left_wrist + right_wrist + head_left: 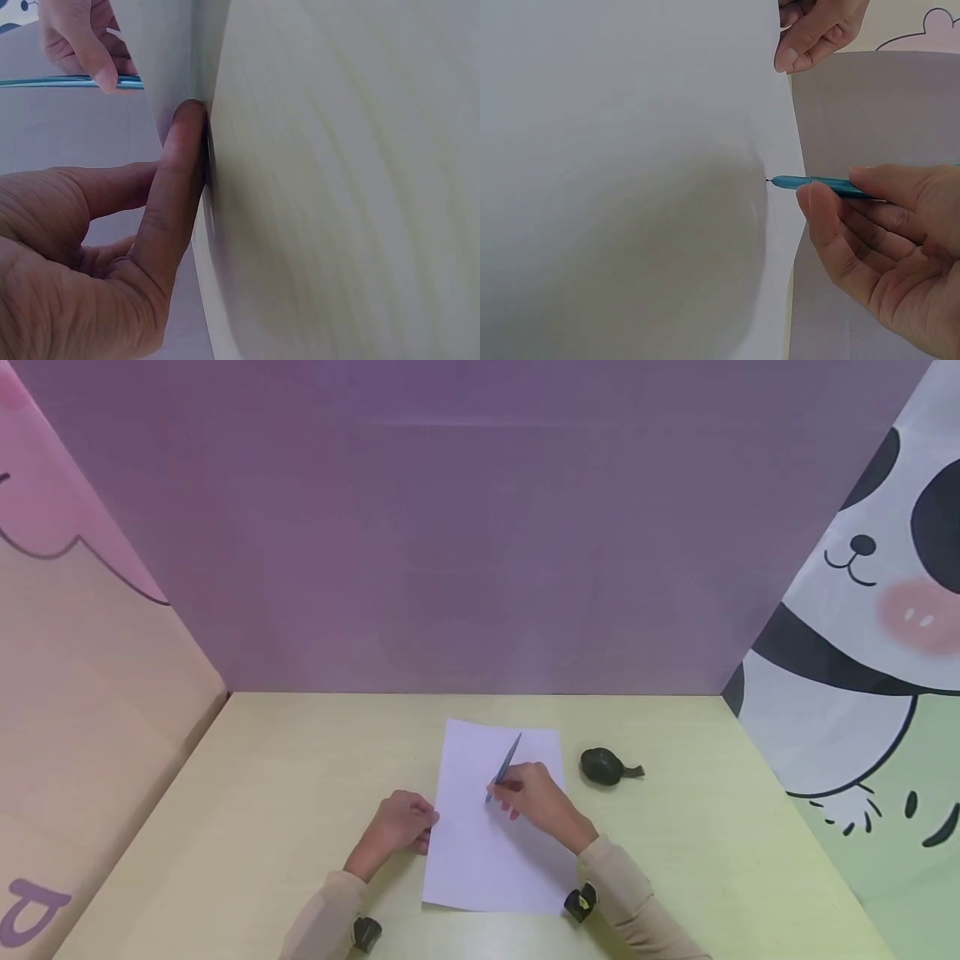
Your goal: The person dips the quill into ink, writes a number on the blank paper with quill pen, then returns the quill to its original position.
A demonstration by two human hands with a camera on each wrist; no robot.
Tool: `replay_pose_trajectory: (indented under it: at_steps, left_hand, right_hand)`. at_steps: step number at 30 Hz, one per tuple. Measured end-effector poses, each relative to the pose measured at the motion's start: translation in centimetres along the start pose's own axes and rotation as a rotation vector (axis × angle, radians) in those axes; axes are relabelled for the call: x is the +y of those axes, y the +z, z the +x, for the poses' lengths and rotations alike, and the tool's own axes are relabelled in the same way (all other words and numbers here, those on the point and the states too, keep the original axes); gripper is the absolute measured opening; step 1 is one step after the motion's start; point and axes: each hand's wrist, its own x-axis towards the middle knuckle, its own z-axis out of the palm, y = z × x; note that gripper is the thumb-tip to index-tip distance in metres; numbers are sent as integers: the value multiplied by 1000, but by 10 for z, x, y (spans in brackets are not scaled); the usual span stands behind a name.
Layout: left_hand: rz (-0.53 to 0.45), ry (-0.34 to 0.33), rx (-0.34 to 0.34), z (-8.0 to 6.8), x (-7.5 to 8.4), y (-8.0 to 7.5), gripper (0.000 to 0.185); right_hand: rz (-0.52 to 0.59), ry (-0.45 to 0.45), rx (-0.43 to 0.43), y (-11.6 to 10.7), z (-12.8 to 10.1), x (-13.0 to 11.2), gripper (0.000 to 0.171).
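Right hand [542, 800] around pen [504, 767]

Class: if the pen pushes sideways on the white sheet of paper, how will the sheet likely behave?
The sheet of paper looks thin and light, so it would probably slide on the smooth table. The left hand pressing its edge likely steadies it. Lifted, it would probably flop.

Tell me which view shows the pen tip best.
The right wrist view: the pen fills mid-frame and its fine tip meets the paper, gripped by the right hand. The head view shows the whole pen small, its tip unclear. The left wrist view shows only part of the barrel, no tip.
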Motion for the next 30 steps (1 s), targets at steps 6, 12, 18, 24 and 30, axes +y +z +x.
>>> replay_pose_trajectory:
  at_steps: [6,12,18,24,30]
  left_hand:
    - [16,19,4,-2,-1,1,8]
    - [32,20,0,0,-1,0,9]
    - [22,9,-3,0,-1,0,10]
    - [15,5,-17,0,-3,1,9]
    - [11,19,-10,3,-2,0,9]
  right_hand:
    - [-12,-18,-29,-1,-4,3,18]
    - [-25,-20,-39,-5,-7,5,18]
    - [-48,-20,-45,-7,-11,4,18]
    - [-60,-2,-43,-8,-16,3,16]
    - [-51,-8,-46,-12,-16,5,15]
